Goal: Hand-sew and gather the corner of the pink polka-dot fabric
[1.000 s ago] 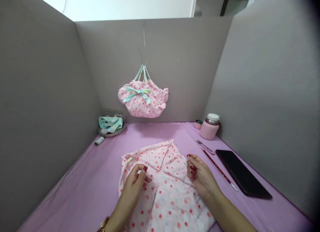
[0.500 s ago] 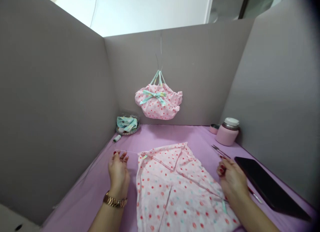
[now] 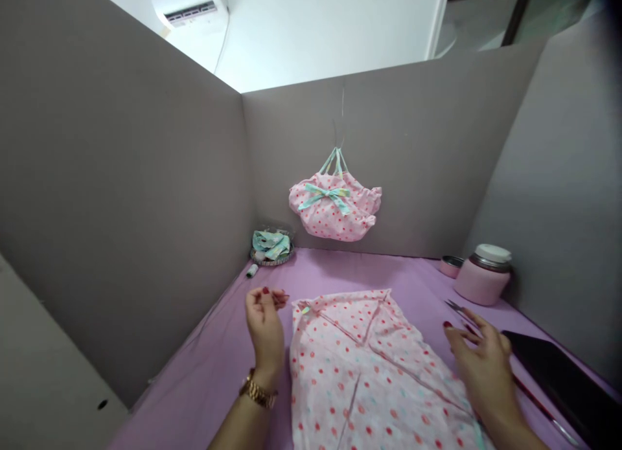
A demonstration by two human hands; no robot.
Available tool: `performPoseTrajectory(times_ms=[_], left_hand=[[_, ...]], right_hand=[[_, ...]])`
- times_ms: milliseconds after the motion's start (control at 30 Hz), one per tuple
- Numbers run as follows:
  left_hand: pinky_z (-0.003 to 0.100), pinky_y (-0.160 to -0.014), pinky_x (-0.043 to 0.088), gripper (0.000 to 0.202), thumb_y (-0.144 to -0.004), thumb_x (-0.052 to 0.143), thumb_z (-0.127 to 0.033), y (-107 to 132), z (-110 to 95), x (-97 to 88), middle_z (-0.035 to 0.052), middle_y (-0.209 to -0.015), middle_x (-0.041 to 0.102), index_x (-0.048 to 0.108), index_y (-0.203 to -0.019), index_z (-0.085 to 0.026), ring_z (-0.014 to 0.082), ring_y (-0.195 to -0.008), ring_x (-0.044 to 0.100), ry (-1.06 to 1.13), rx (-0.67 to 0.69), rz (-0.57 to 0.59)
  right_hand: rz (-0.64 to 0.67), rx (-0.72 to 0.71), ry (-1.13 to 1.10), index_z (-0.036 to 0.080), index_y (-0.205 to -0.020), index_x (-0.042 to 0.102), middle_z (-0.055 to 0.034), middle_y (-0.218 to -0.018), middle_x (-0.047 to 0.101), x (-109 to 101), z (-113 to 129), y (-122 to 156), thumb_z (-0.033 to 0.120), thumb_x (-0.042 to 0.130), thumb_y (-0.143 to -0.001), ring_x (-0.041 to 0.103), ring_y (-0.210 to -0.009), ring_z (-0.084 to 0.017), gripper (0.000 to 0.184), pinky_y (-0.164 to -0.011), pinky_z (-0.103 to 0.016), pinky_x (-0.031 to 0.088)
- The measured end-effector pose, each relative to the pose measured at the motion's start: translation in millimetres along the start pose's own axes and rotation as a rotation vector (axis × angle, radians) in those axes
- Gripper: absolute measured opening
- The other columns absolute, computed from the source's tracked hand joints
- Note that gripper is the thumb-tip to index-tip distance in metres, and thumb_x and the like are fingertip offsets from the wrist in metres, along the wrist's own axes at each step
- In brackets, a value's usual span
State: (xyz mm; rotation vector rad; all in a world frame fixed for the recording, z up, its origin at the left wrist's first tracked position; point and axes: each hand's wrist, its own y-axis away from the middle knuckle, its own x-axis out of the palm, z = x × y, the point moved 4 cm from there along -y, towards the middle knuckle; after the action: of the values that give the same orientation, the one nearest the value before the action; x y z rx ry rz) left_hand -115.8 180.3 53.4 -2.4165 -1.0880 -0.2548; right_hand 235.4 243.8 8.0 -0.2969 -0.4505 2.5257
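Note:
Pink dotted fabric (image 3: 335, 372) lies spread on the purple cloth, with folded edges and a small green-yellow bit at its upper left corner. Just off that corner, my left hand (image 3: 265, 320) is raised, thumb and fingers pinched together. The fine thread they hold showed a moment ago and is too thin to make out clearly now. To the fabric's right, my right hand (image 3: 481, 359) hovers with thumb and fingers apart. Its fingers reach over small pointed scissors (image 3: 455, 306), partly hidden by the hand. Beside its wrist lies a red stick with a metal end (image 3: 539, 401).
A dotted pink ruffled item with a mint bow (image 3: 335, 207) hangs against the grey back panel (image 3: 413, 158). A tray of mint fabric (image 3: 272, 246) and a thread spool (image 3: 251, 270) stand back left. At right are a pink jar (image 3: 483, 278), a round tin (image 3: 451, 266) and a black tablet-like slab (image 3: 558, 372).
The view has swung left, so things sit further right. My right hand has opened from a closed curl near the scissors. My left hand has come closer to the fabric's corner.

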Motion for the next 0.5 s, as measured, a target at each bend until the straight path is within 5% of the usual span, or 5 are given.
performPoseTrajectory(times_ms=[100, 300, 500], left_hand=[[0.021, -0.056, 0.041, 0.013, -0.087, 0.043, -0.029, 33, 0, 22.3, -0.0056, -0.059, 0.049, 0.046, -0.078, -0.020, 0.0100, -0.055, 0.050, -0.106, -0.013, 0.287], [0.021, -0.049, 0.029, 0.016, -0.084, 0.049, -0.024, 84, 4, 48.2, -0.0057, -0.055, 0.044, 0.051, -0.069, -0.018, 0.0095, -0.050, 0.038, -0.264, -0.059, 0.809], [0.022, -0.056, 0.033, 0.016, -0.088, 0.040, -0.023, 103, 9, 56.2, -0.0030, -0.064, 0.051, 0.048, -0.075, -0.019, 0.0117, -0.058, 0.046, -0.475, -0.030, 1.102]], right_hand=[[0.065, -0.232, 0.137, 0.022, -0.115, 0.050, -0.0083, -0.116, 0.042, 4, 28, 19, 0.036, 0.054, -0.077, 0.052, -0.087, -0.018, 0.041, -0.064, -0.027, 0.046], [0.503, -0.439, 0.074, 0.024, -0.110, 0.051, -0.0067, -0.105, 0.053, 31, 57, 68, 0.026, 0.045, -0.087, 0.052, -0.092, -0.018, 0.025, -0.073, -0.027, 0.046], [0.884, -0.549, 0.104, 0.020, -0.091, 0.059, -0.0047, -0.080, 0.059, 48, 68, 96, 0.020, 0.040, -0.089, 0.054, -0.076, -0.017, 0.019, -0.068, -0.028, 0.042]])
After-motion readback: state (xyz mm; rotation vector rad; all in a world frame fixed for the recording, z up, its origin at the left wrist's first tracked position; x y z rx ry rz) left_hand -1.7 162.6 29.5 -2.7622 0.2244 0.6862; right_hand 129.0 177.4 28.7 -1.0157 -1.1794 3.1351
